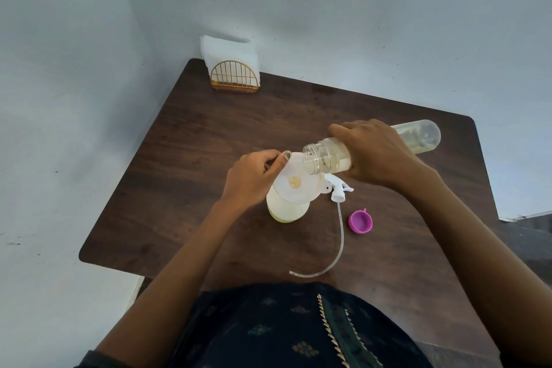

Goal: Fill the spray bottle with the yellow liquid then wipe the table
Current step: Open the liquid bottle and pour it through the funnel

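Note:
A white spray bottle (285, 208) stands upright in the middle of the dark wooden table (185, 158), holding some yellow liquid. A translucent funnel (295, 181) sits in its neck, and my left hand (254, 178) pinches the funnel's rim. My right hand (376, 152) grips a clear bottle (418, 137) tipped nearly flat, its open mouth over the funnel. A little yellow liquid shows inside it. The white spray head (339, 188) with its long tube lies on the table beside the spray bottle.
A purple cap (360, 221) lies on the table right of the tube. A gold wire holder with white napkins (230, 63) stands at the far left corner against the wall. Walls close in behind and to the left.

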The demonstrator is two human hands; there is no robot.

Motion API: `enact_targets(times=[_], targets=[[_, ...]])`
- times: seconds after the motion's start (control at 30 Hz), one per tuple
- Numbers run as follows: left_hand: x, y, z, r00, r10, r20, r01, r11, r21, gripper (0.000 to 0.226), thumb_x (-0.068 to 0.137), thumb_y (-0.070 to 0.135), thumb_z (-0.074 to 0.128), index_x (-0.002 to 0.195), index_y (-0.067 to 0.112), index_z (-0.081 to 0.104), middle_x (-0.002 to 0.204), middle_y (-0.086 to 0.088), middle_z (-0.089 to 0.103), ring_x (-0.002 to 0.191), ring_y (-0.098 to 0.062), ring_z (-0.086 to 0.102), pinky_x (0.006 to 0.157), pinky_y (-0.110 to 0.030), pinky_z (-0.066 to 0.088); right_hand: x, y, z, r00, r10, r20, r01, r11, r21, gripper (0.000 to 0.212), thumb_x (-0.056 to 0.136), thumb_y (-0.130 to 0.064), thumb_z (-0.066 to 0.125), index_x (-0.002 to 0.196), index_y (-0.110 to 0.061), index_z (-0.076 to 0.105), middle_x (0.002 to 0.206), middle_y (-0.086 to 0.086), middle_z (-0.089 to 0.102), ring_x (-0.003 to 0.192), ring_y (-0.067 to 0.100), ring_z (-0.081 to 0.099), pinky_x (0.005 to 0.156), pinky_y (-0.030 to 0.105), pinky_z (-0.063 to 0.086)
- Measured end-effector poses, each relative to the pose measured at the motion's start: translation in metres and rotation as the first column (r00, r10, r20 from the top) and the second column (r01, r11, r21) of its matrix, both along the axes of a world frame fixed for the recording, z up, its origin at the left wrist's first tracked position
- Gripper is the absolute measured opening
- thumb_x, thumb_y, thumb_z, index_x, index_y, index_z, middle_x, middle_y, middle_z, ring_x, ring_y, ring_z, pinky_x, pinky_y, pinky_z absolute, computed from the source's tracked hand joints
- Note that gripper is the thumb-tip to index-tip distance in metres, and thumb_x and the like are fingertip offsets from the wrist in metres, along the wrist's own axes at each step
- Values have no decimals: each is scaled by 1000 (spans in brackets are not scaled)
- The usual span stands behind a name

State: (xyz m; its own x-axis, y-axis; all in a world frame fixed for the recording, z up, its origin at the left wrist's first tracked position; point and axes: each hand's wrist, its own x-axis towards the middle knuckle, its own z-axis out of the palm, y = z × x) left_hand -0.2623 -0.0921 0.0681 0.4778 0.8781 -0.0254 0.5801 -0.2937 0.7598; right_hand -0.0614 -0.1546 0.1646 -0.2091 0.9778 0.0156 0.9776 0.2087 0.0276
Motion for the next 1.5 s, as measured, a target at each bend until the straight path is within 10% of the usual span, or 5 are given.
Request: enact_targets(times=[1.5], targets=[[0, -1, 3, 1000, -5, -8, 5, 1000, 1, 38, 96, 49, 41, 93, 23, 69, 66, 9, 59, 59, -9, 51, 55, -24, 33, -3, -2, 8, 1000, -16, 10, 16, 1000, -13, 36, 72, -28, 73, 99, -14, 53, 92, 5, 66, 82, 26, 60, 68, 29, 29]])
